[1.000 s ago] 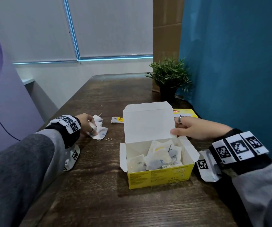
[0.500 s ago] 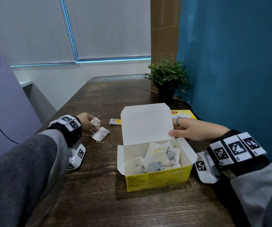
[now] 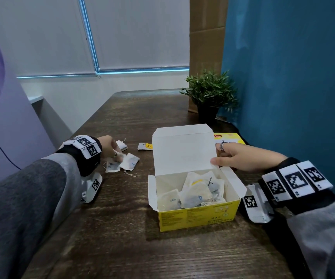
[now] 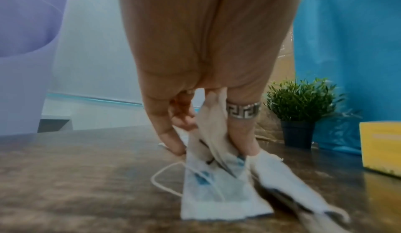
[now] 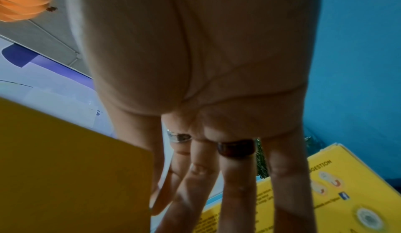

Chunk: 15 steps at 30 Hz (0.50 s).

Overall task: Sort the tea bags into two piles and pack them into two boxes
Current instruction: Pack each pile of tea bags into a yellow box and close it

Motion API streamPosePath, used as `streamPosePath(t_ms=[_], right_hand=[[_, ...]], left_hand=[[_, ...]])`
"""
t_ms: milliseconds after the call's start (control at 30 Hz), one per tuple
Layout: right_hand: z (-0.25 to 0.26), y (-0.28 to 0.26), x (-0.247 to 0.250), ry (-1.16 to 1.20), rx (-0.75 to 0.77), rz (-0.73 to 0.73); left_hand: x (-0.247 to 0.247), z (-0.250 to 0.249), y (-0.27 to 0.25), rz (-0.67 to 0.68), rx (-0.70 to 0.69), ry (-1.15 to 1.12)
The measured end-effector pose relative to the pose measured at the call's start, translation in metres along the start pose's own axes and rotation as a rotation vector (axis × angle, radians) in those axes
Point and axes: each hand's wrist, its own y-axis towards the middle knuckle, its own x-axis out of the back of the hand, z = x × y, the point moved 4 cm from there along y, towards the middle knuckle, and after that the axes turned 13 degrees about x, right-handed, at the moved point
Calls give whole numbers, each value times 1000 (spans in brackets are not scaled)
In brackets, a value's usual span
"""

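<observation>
An open yellow box stands mid-table with several tea bags inside. Its white lid stands upright. My right hand pinches the lid's right edge, thumb in front and fingers behind; the right wrist view shows the lid's yellow outside beside the fingers. Left of the box, my left hand pinches a small bunch of white tea bags whose far ends lie on the table. The left wrist view shows these tea bags held between thumb and fingers.
Two loose tea bags lie farther back, a white one and one with a yellow tag. A second yellow box lies shut behind the lid. A potted plant stands at the back right by the blue wall. The table's left edge is near my left arm.
My left hand has drawn the tea bags together and tipped their near ends up. My right hand has stayed on the lid.
</observation>
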Motion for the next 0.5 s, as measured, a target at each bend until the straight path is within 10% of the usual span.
streamPosePath(t_ms=[367, 500], right_hand=[[-5, 2, 0, -2, -1, 1], [-5, 2, 0, -24, 1, 3]], left_hand=[[10, -24, -7, 221, -89, -781], [-7, -23, -8, 265, -67, -620]])
